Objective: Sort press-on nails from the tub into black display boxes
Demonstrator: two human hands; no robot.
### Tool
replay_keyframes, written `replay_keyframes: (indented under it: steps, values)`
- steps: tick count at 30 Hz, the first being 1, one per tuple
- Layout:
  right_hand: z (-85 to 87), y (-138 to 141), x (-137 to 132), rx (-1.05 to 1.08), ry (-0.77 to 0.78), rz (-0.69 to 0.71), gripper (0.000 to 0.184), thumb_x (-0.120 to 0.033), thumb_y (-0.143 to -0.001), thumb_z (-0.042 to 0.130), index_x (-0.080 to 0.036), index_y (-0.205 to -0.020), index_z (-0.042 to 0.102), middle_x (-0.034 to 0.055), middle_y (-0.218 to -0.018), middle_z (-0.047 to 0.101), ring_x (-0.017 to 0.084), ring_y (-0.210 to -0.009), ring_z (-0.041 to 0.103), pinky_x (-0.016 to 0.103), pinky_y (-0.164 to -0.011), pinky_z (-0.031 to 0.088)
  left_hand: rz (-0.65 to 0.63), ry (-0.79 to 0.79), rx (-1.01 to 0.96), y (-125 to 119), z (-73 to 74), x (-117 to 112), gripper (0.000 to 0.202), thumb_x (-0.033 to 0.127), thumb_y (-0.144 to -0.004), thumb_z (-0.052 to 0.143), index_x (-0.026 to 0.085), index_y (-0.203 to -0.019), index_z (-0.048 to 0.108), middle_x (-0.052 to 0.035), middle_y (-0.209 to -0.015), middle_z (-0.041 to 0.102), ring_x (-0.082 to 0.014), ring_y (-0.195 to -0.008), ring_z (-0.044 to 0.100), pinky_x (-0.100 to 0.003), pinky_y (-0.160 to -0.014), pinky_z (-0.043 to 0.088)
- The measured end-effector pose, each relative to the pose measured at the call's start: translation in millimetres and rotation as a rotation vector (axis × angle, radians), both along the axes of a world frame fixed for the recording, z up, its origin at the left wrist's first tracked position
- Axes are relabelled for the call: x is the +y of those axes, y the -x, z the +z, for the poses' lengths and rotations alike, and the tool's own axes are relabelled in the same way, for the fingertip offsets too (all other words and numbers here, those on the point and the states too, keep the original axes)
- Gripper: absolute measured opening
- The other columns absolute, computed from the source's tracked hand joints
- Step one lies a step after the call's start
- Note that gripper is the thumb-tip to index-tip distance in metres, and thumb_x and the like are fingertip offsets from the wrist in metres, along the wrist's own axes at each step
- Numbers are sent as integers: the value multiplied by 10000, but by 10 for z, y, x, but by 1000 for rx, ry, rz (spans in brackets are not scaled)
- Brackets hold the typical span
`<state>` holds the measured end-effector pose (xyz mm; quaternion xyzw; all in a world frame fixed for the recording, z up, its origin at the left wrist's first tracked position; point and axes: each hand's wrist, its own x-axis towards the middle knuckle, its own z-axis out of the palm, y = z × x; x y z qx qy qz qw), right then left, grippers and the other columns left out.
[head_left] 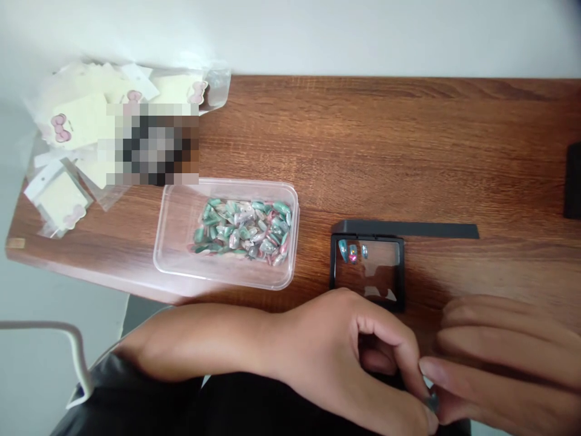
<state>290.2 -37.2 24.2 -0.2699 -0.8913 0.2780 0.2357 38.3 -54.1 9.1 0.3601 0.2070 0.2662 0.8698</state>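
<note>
A small teal press-on nail (433, 401) is pinched at the bottom right, mostly covered by fingertips. My left hand (336, 357) reaches in from the left, thumb and index finger closed on the nail. From the right comes my right hand (508, 363), its thumb and forefinger meeting at the same piece; the other fingers are slightly blurred. Just beyond my left hand lies a black-framed clear display case (401, 272), its near edge partly hidden by that hand. Several decorated nails (353, 253), teal and glittery, rest along its upper left.
A clear plastic tub (181, 266) holds a heap of green, pink and silver press-on nails (245, 230). A dark flat strip (417, 229) lies behind the case. Bagged cream cards with pink bows (86, 121) cover the far left, beside a pixelated patch. A dark object (572, 181) sits at the right edge.
</note>
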Motion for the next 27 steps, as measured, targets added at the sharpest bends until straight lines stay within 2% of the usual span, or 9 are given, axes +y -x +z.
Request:
replay_keyframes:
  steps: [3, 6, 10, 12, 15, 18, 22, 24, 27]
  values:
    - [30, 89, 59, 83, 102, 10, 128, -370, -1099, 629, -344, -1199, 704, -50, -752, 695, 118, -628, 629, 325, -569, 543, -4, 37, -4, 19, -10, 4, 182, 49, -751, 834, 123, -851, 702, 110, -640, 544, 5, -561, 373, -119, -561, 332]
    - [36, 100, 66, 71, 98, -8, 115, -373, -1111, 604, -348, -1173, 698, -52, -734, 685, 133, -638, 629, 345, -593, 543, 8, 42, 11, 16, -6, 11, 156, 87, -777, 822, 123, -841, 684, 92, -704, 606, 9, -578, 387, -122, -579, 343]
    - [13, 43, 47, 58, 101, 48, 148, -390, -1119, 600, -333, -1217, 695, -59, -777, 710, 115, -715, 659, 326, -708, 581, -2, 38, 52, 20, 45, 69, 180, 118, -786, 813, 142, -767, 636, 115, -617, 480, 2, -581, 381, -99, -587, 349]
    - [17, 33, 35, 62, 89, 48, 139, -374, -1131, 581, -328, -1203, 691, -65, -785, 710, 106, -720, 660, 319, -730, 581, -50, 53, 81, 34, 75, 114, 204, 104, -760, 822, 148, -746, 624, 120, -593, 450, -1, -583, 389, -91, -596, 362]
    - [55, 69, 36, 106, 86, 58, 124, -258, -1138, 551, -266, -1096, 667, -56, -765, 685, 113, -700, 640, 320, -679, 529, -98, 49, 112, 55, 102, 152, 204, 90, -755, 805, 149, -726, 612, 119, -598, 446, -1, -576, 367, -89, -595, 374]
    - [93, 121, 83, 119, 92, 48, 202, -220, -1158, 483, -241, -1025, 634, -46, -738, 664, 122, -716, 637, 324, -626, 443, -38, 25, 134, 53, 101, 127, 232, 71, -774, 792, 140, -694, 585, 119, -620, 411, 9, -566, 304, -78, -581, 356]
    - [97, 137, 178, 108, 95, 127, 137, -189, -1139, 528, -195, -1154, 664, -44, -803, 707, 116, -688, 598, 310, -614, 429, 30, 66, 179, 18, 112, 75, 264, 30, -754, 807, 140, -702, 573, 124, -620, 414, 21, -555, 313, -47, -535, 310]
    - [99, 139, 210, 130, 108, 136, 115, -201, -1124, 573, -174, -1189, 664, -44, -809, 714, 112, -670, 583, 300, -612, 448, 14, 117, 216, 5, 144, 84, 258, 63, -761, 813, 147, -712, 574, 116, -619, 438, 16, -549, 334, -46, -506, 306]
    - [118, 154, 243, 107, 151, 140, 107, -237, -1139, 551, -193, -1163, 645, -47, -805, 719, 103, -681, 611, 285, -638, 501, -42, 168, 230, 7, 211, 136, 249, 88, -749, 812, 156, -718, 575, 102, -614, 477, 4, -534, 367, -60, -470, 312]
